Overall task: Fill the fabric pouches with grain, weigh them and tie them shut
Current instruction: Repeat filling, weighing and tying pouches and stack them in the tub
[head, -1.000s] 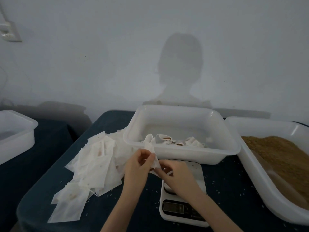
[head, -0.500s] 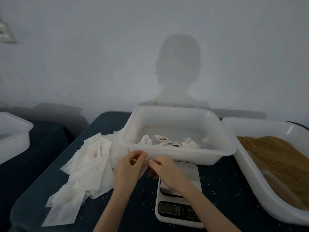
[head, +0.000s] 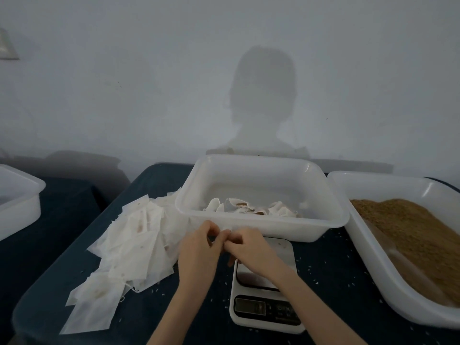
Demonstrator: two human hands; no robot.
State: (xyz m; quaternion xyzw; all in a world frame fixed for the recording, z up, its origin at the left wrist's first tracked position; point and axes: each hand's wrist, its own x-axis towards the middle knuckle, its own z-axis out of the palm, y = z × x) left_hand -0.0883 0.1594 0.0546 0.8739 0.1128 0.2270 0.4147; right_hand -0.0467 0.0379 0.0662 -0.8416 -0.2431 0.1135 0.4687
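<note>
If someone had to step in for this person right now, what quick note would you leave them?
Left hand and right hand: fingertips pinched together over the scale, seemingly working a small pouch that is mostly hidden.
Empty pouches are heaped on the left; the grain tub is on the right.
Done: a few filled pouches lie in the middle tub.
Left: finish this one, then fill, weigh and tie the heap.

My head camera looks forward and down from close above my hands, taking in the dark table [head: 333, 265], the scale [head: 263, 305] and the wall [head: 149, 95] straight ahead
</note>
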